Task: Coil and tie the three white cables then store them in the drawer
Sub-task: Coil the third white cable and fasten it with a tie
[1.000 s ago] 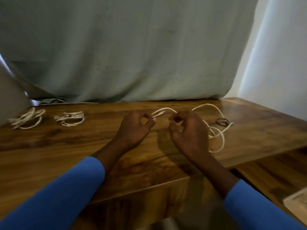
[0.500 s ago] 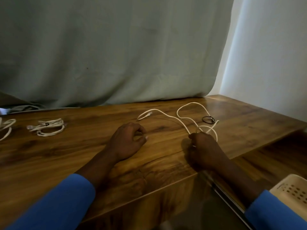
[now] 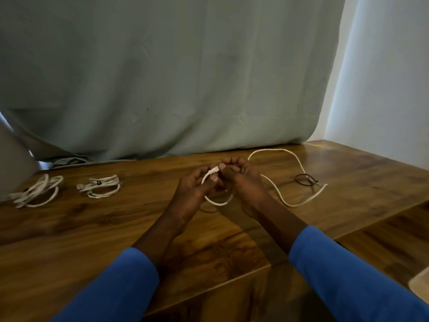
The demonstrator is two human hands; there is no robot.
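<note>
A loose white cable (image 3: pixel 292 204) snakes over the wooden table (image 3: pixel 92 228), trailing right from my hands. My left hand (image 3: pixel 192 194) and my right hand (image 3: pixel 243 182) meet above the table's middle, both pinching the cable's plug end (image 3: pixel 214 170). A small loop of the cable (image 3: pixel 218 202) hangs under my fingers. At the far left lie two other white cables: a coiled one (image 3: pixel 34 191) near the edge and a coiled one tied with a dark band (image 3: pixel 101 185).
A dark hair tie or band (image 3: pixel 305 178) lies on the table to the right, beside the loose cable. A grey-green curtain (image 3: pixel 162 77) hangs behind the table. A pale basket corner (image 3: pixel 420 284) shows at the lower right, past the table's edge.
My hands were apart on the table half a second ago, the right one on the cable near the edge. Both have come together and lifted the plug end, forming a first small loop.
</note>
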